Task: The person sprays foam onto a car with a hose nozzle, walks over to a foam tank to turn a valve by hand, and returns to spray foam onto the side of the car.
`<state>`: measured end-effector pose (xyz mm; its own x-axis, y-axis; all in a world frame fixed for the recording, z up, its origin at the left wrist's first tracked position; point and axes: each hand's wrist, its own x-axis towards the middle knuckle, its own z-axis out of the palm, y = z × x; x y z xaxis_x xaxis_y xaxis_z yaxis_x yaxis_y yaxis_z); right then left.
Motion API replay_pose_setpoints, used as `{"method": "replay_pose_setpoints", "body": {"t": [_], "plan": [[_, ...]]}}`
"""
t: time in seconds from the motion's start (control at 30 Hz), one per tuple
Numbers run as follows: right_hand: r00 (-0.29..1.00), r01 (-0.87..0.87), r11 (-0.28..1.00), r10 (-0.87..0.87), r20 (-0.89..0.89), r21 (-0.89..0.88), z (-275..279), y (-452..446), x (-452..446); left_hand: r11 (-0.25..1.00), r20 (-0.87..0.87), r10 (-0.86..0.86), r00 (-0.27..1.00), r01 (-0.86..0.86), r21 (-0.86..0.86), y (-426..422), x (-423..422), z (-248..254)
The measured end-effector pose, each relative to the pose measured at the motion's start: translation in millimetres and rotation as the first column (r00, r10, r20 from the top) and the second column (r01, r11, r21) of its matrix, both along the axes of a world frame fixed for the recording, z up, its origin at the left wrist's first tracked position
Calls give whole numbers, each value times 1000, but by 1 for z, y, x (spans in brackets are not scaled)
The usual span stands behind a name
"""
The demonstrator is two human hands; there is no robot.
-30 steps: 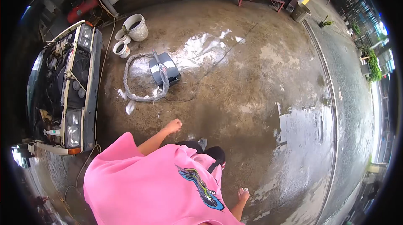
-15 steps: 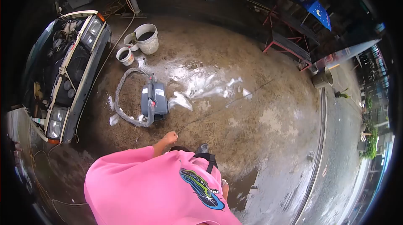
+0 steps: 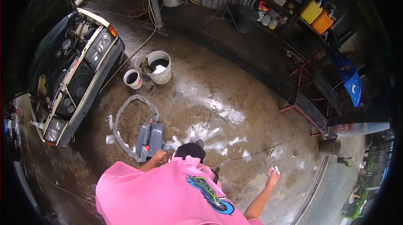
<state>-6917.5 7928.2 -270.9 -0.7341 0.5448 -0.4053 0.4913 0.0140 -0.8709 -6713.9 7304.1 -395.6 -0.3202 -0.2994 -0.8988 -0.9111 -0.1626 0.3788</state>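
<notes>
My left hand is in front of my pink shirt, fingers curled in, with nothing visible in it. Close by it stands a grey box-shaped machine with a red button, resembling a portable carpet cleaner. Its grey hose loops out to the left over the floor. Out to the right, my right hand hangs above the wet floor, fingers partly apart and white foam on them. White foam is smeared on the concrete beyond my shoe.
At the left a car front has its engine bay exposed. A large bucket and a smaller bucket stand ahead. A red-framed bench and a blue umbrella are at the right. Shelves with jugs stand behind.
I have moved forward, nearer the machine and buckets, and the view has tilted up. My right arm has swung out to the right, showing the foamy hand. My left hand is now beside the machine.
</notes>
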Motion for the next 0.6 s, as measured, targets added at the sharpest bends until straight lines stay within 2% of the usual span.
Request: {"method": "replay_pose_setpoints", "body": {"t": [0.03,0.07,0.1,0.13,0.2,0.23,0.27,0.3,0.33,0.4,0.47,0.53,0.57,0.6], "plan": [[997,-76,995,77,23,-59,0,-22,-24,980,-208,-191,959,199,18,-6,-51,-11],[973,-215,974,220,74,-69,-1,-45,-34,982,-200,-188,962,178,-70,-2,-108,6],[926,-355,931,363,100,-90,-5,-76,-54,955,-276,-295,915,290,-62,-4,-171,44],[882,-409,902,430,194,-139,-15,-104,-69,969,-469,-241,850,240,-63,-9,-224,42],[744,-526,796,601,290,-300,-39,-156,-94,975,-614,-174,770,222,2,-17,-334,127],[688,-537,768,638,346,-349,-43,-183,-107,977,-678,-158,718,213,-2,-25,-380,150],[593,-602,663,744,308,-446,-79,-189,-119,979,-732,-143,666,205,-5,-38,-418,163],[489,-644,546,833,260,-536,-122,-191,-134,981,-730,-137,669,192,-8,-56,-449,170],[454,-655,561,828,329,-507,-126,-199,-151,988,-767,-112,631,154,-16,-71,-478,171],[485,-625,658,749,451,-420,-136,-218,-209,994,-802,-80,592,104,-23,-97,-527,154],[577,-547,761,645,501,-350,-136,-226,-283,1000,-690,25,724,-12,24,-131,-544,106],[678,-416,855,518,522,-308,-132,-247,-367,987,-436,150,887,-162,10,-161,-533,35],[720,-365,887,461,520,-281,-126,-264,-414,973,-226,18,974,-68,-218,-175,-515,5],[733,-379,891,455,506,-250,-118,-288,-464,717,32,-446,895,378,-586,-195,-499,-79]]}}
